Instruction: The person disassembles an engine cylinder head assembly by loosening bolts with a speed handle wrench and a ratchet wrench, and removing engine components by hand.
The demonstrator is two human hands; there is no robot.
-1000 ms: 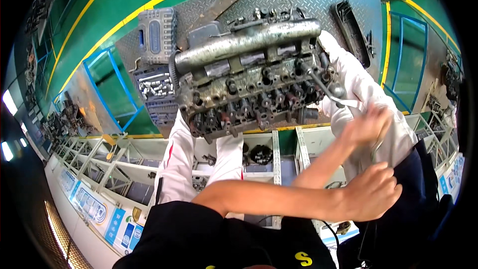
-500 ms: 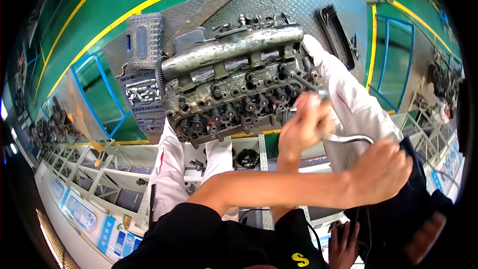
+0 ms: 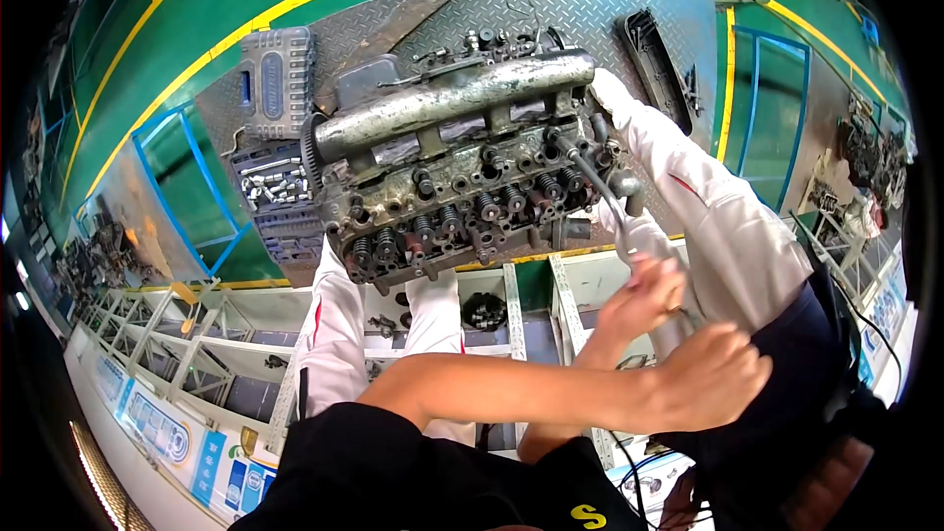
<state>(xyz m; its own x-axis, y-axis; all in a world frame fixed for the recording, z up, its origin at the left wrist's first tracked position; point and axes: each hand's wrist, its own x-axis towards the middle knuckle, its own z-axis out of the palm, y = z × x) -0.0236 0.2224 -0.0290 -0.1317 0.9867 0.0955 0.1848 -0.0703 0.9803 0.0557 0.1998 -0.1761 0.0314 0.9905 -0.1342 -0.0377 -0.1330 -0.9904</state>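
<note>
A greasy cylinder head with rows of valve springs lies on a grey checker plate. A long dark wrench handle runs from the head's right end down toward me. My right hand is closed around the lower part of that handle. Just below and to the right, my left hand is a closed fist at the handle's end, its forearm crossing in front of my body. A co-worker's white sleeve reaches in from the right, with the gloved hand on the head's far right corner.
A grey socket case and an open tray of sockets sit left of the head. A black cover lies at the right. White-trousered legs stand below the head. White bins with small parts are underneath.
Both my hands have shifted down and toward me with the wrench handle. My left fist has moved closer to my right hand. The view has tilted slightly.
</note>
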